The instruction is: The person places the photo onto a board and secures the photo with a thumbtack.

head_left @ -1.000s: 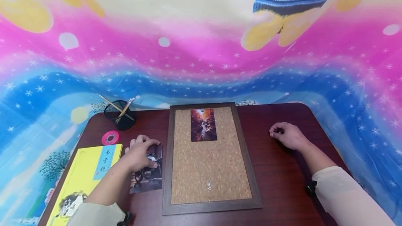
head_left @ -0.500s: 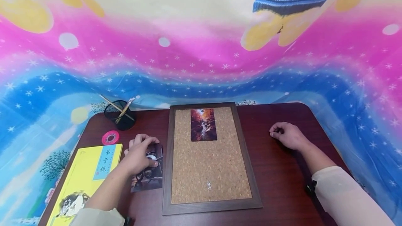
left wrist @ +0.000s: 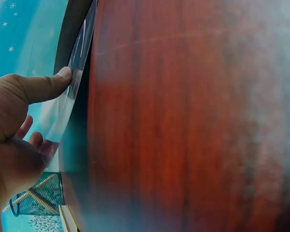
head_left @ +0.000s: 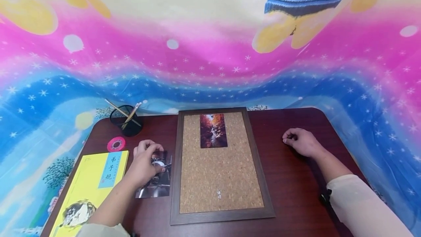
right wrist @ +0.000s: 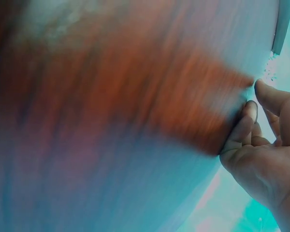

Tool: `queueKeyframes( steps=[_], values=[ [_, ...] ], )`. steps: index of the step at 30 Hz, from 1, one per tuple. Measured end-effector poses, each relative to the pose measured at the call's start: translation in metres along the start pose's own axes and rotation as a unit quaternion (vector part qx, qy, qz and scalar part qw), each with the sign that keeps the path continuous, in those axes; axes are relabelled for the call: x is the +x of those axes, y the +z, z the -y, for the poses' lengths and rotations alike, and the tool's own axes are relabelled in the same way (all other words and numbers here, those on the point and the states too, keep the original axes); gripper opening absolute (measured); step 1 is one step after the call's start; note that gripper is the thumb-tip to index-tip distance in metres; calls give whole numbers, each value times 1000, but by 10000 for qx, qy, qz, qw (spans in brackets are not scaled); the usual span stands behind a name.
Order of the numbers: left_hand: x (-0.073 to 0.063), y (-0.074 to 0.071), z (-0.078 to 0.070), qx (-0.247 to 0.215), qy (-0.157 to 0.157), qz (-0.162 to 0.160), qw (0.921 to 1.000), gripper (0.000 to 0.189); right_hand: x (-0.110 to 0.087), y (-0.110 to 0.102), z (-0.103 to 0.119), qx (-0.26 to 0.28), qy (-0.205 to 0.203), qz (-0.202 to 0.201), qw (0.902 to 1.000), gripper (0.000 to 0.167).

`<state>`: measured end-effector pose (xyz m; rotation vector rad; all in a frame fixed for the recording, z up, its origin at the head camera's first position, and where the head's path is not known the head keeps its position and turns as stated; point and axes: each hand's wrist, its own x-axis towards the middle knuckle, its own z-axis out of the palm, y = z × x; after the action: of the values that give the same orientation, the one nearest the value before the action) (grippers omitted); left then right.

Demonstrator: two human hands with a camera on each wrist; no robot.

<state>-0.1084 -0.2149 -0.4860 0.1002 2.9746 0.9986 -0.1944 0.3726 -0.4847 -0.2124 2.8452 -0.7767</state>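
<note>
A dark glossy motorcycle photo lies between the yellow book and the corkboard frame in the head view. My left hand pinches its upper part, thumb on one face and fingers at the far edge. In the left wrist view the photo bows up, its face standing off the table beside the thumb. My right hand rests on the table right of the corkboard, fingers loosely curled, nothing in them. The framed corkboard carries an autumn stream photo near its top.
Small pale bits show near the board's lower edge. To the left are a yellow book, a pink tape roll and a black mesh pen cup with pencils. A patterned cloth hangs behind the table.
The left hand and the motorcycle photo have shifted slightly; the photo's lower edge appears a little higher in the head view. The right hand stays in place.
</note>
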Motion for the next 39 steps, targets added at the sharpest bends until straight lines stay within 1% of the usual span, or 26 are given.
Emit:
queueKeyframes(
  steps=[6, 10, 14, 18, 21, 26, 30, 34, 39],
  values=[
    [-3, 0, 3, -194, -200, -207, 9994, 89, 0, 0, -1, 27, 30, 17, 10000, 4],
    [-5, 0, 6, -411, -391, -264, 9980, 94, 0, 0, -1, 84, 69, 1, 9999, 5],
    [-7, -1, 8, -565, -542, -421, 9960, 100, -1, -2, 0, 107, 98, -37, 9999, 6],
    [-8, -1, 9, -606, -617, -623, 9943, 105, -2, -4, 2, 174, 104, -35, 9998, 6],
    [-9, 0, 10, -632, -634, -726, 9933, 109, -3, -3, 6, 269, 9, -50, 9996, 7],
    [-10, 2, 11, -644, -654, -813, 9925, 111, -3, 0, 18, 386, -138, -11, 9992, 6],
    [-10, 2, 10, -584, -771, -852, 9917, 112, -2, 2, 32, 402, -238, 24, 9989, 6],
    [-10, 1, 9, -571, -893, -883, 9904, 113, -2, 4, 49, 458, -455, -44, 9979, 8],
    [-9, 0, 9, -564, -961, -901, 9897, 111, -2, 9, 68, 588, -745, -71, 9955, 11]
  ],
)
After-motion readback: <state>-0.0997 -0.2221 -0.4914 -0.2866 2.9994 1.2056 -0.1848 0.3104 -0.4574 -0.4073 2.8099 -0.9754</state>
